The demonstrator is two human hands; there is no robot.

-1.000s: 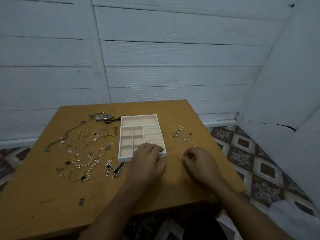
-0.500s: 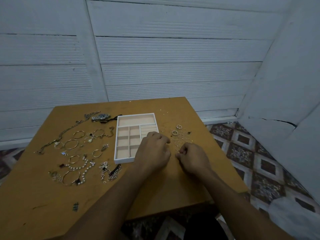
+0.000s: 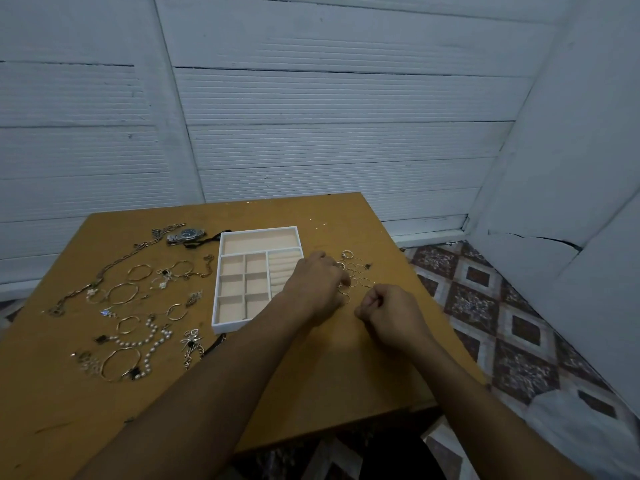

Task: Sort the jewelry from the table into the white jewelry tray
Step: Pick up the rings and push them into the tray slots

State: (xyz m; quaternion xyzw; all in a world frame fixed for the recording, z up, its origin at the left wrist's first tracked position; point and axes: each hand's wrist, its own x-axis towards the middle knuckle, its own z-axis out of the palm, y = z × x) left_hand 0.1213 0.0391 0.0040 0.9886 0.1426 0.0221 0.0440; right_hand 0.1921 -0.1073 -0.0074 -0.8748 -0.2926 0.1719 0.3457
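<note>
Right of tray [image 3: 221, 327], both hands by rings [image 3: 356, 271]: L [image 3: 317, 284] curled, R [image 3: 389, 311] fisted, hold unclear.

Dim, flat bluish light, faint shadows, soft detail, wide-angle bending at edges

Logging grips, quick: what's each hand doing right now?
Left hand: curled over the rings; grip cannot be told.
Right hand: fisted; contents cannot be told.

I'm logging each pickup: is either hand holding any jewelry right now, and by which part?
Cannot be told. The left hand lies curled over the rings; the right hand is fisted beside them. Neither grip shows.
</note>
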